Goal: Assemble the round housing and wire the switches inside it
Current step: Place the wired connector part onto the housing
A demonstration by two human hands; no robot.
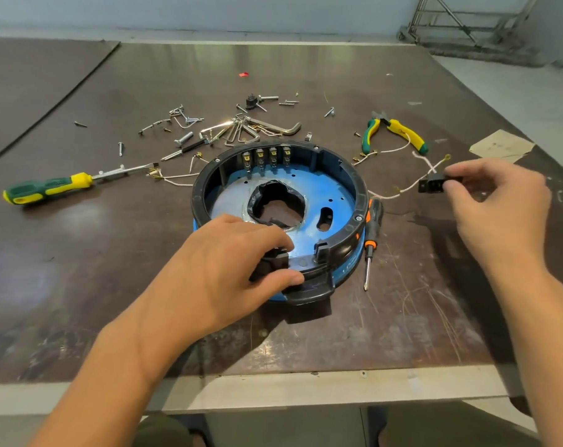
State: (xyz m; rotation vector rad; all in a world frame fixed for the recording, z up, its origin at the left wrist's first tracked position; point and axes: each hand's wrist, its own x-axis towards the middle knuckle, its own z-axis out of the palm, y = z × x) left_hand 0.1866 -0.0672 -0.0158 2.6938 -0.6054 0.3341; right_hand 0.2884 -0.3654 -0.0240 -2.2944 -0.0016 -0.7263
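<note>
Now the left hand [232, 269] grips a black part [272, 264] at the round housing [280, 217] rim, while the right hand [499, 204] pinches a black switch [433, 184] beside white wires [402, 191].

Open table [90, 285] near-left and near-right of round housing [199, 201]. Behind housing: scattered screws and hex keys [241, 127]. Left: green-yellow screwdriver [48, 188]. Right: orange screwdriver [372, 233] just beside rim, wires [399, 191], pliers [394, 130].
</note>
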